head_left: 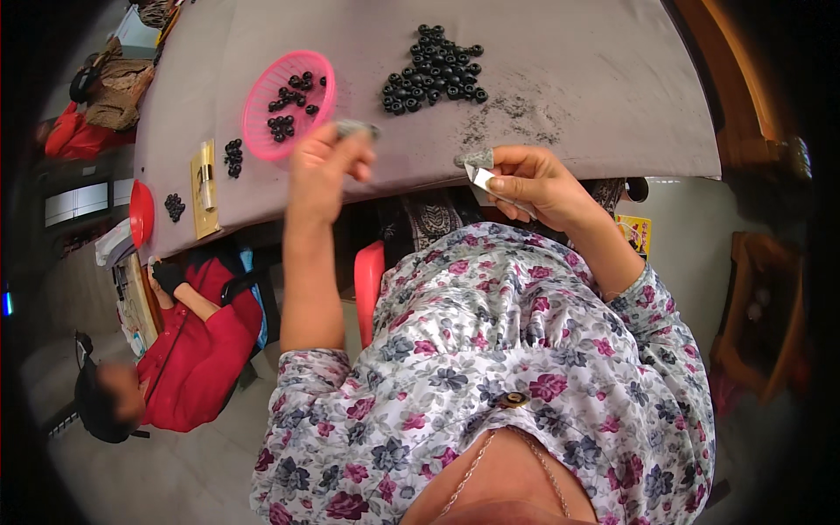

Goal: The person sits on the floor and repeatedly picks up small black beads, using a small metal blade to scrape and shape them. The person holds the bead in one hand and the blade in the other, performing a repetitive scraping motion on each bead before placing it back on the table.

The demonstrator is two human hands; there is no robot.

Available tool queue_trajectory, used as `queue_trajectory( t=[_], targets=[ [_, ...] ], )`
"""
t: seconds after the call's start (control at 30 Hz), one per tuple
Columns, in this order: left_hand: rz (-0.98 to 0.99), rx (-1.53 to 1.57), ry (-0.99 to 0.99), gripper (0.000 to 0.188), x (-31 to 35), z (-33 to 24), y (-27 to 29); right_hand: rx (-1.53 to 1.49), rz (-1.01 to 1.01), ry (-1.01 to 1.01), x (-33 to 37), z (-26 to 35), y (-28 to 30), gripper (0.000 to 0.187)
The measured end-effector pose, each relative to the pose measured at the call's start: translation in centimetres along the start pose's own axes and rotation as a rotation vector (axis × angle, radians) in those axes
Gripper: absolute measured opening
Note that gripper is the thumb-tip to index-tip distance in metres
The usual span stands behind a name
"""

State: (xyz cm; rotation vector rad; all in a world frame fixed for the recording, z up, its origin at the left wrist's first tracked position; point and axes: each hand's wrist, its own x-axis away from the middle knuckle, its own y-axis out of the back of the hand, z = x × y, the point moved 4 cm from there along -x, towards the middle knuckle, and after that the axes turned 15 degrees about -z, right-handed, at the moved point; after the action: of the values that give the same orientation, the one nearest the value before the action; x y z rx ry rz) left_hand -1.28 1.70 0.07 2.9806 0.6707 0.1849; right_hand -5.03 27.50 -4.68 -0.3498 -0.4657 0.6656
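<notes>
The person's right hand (pixel 541 185) was closed, thumb against bent fingers, on a small, flat, whitish strip (pixel 481 178); a grey covering (pixel 475 161) wrapped its index fingertip. The blurred left hand (pixel 325 168) was half curled; whether it gripped anything could not be told. Just beside it stood a round pink plastic basket (pixel 258 98) holding glossy black pieces (pixel 282 129). Beyond both hands, a heap of round, shiny black, holed beads (pixel 430 74) lay on the grey-covered table (pixel 604 79), dark crumbs (pixel 514 118) near the right hand.
</notes>
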Motion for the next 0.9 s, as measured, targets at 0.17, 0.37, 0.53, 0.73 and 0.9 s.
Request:
queue_trajectory(
  t=[0.17, 0.37, 0.53, 0.73, 0.9],
  targets=[
    [-0.349, -0.792, -0.344, 0.018, -4.7, -2.4, 5.3, 0.034, -0.001, 0.016, 0.0, 0.3, -0.2, 0.013],
    [-0.244, -0.817, -0.794, 0.018, -3.6, -2.6, -2.3, 0.042, -0.071, 0.000, -0.2, -0.2, 0.1, 0.014],
    [-0.119, -0.969, -0.682, 0.020, -6.4, -0.3, -4.6, 0.104, -0.071, -0.037, 0.2, 0.0, -0.2, 0.014],
    [-0.087, -0.841, -0.502, 0.025, -6.0, 0.1, -4.0, 0.071, -0.058, -0.030, 0.1, -0.1, 0.0, 0.012],
    [-0.115, -0.774, -0.414, 0.024, -5.7, 0.9, -3.2, 0.064, -0.058, -0.032, 0.0, -0.2, -0.1, 0.012]
  ],
)
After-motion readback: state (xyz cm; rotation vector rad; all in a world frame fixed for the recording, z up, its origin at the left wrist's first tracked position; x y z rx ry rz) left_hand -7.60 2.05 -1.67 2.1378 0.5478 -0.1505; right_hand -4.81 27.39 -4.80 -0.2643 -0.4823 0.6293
